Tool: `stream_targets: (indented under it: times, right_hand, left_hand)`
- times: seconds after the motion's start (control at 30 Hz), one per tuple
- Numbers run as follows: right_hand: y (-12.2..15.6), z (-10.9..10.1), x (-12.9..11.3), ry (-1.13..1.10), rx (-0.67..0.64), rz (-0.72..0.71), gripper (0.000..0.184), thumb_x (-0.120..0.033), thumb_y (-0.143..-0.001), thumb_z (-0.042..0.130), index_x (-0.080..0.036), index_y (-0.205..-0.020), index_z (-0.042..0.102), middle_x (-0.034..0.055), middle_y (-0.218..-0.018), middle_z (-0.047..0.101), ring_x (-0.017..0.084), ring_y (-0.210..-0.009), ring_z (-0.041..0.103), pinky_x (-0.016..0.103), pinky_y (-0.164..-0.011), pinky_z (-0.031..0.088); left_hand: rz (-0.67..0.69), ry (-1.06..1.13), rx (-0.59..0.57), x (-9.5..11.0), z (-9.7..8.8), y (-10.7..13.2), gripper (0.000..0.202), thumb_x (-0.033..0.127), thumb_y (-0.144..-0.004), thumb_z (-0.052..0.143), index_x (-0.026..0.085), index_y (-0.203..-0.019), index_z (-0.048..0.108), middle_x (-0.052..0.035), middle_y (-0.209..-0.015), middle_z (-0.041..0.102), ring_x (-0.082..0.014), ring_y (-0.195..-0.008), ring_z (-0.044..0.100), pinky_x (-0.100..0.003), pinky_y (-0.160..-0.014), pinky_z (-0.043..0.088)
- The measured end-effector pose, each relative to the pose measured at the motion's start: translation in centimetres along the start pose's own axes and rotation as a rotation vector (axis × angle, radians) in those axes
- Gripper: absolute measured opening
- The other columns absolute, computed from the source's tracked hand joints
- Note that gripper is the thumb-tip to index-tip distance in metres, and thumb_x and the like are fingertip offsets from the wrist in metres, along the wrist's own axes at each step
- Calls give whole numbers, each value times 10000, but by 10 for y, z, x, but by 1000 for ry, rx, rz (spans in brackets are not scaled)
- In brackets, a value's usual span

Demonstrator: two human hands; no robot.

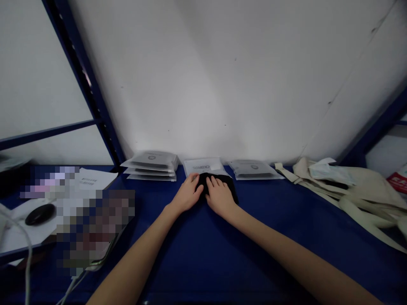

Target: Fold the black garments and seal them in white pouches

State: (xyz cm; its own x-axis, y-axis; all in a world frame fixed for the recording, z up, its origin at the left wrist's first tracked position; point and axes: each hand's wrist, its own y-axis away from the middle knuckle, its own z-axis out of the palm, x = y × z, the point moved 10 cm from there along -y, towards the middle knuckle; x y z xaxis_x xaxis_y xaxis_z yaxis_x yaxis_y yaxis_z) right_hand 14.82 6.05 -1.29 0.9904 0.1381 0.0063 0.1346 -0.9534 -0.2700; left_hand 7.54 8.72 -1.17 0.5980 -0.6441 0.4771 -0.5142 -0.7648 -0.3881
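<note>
A folded black cloth item (231, 183) lies on the blue table in front of me, against a frosted plastic bag (203, 164) with printed lettering. My right hand (220, 195) rests on the black cloth with its fingers spread out flat. At the cloth's left edge is my left hand (186, 195), its thumb apart from the fingers and its fingertips at the bag's near edge. Neither hand visibly grips anything. Part of the cloth is hidden under my hands.
Frosted bags with dark contents sit along the wall: a stack (151, 165) at left, another bag pile (254, 169) at right. Beige fabric straps (365, 199) lie far right. Papers (92, 180), a black mouse (40, 214) and white cables (29, 254) occupy the left.
</note>
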Motion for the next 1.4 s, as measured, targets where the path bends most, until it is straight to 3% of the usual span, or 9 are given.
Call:
stream_targets:
  times: [0.37, 0.63, 0.83, 1.1, 1.27, 1.4]
  right_hand:
    - [-17, 13, -10, -38, -23, -155, 559, -150, -843, 370, -22, -1387, 359, 203, -1437, 356, 296, -1317, 334, 449, -1039, 299]
    - [-40, 19, -12, -41, -37, -108, 537, -153, -850, 395, -32, -1373, 375, 196, -1425, 380, 289, -1304, 340, 411, -1033, 302]
    - [-56, 25, 1, 12, 4, 25, 571, -189, -860, 425, -35, -1400, 321, 217, -1439, 343, 314, -1310, 318, 437, -1028, 287]
    - [-29, 9, -9, 45, 98, -91, 634, -122, -824, 408, -78, -1440, 266, 186, -1441, 359, 304, -1303, 343, 430, -1031, 290]
    - [-6, 1, -15, 75, 88, -137, 654, -96, -797, 422, -90, -1436, 282, 183, -1471, 304, 308, -1328, 313, 437, -1043, 289]
    - [-1, 3, -16, 51, 72, -187, 696, -89, -772, 450, -107, -1443, 265, 170, -1490, 265, 299, -1354, 267, 454, -1062, 272]
  left_hand:
    - [-44, -152, -28, -12, 1, -6, 508, 384, -911, 336, 95, -1322, 411, -143, -1426, 377, -240, -1317, 325, -401, -1056, 314]
    - [12, -162, 9, -6, -6, -6, 440, 316, -886, 402, 95, -1260, 468, -142, -1368, 432, -236, -1282, 365, -394, -1063, 314]
    - [-11, -138, 65, -14, -14, -8, 328, 274, -872, 439, 96, -1113, 575, -151, -1274, 519, -241, -1208, 460, -385, -1034, 359]
    - [-55, -63, 229, -19, -36, -10, 188, 122, -811, 456, 150, -831, 641, -75, -903, 656, -191, -901, 608, -327, -886, 459]
    - [-14, -51, 212, -13, -29, -10, 385, 48, -758, 477, 121, -1131, 540, -73, -920, 627, -187, -907, 581, -333, -887, 449]
    - [1, -77, 156, -16, -21, -12, 349, 40, -768, 476, 128, -1099, 548, -86, -982, 590, -187, -940, 552, -323, -891, 442]
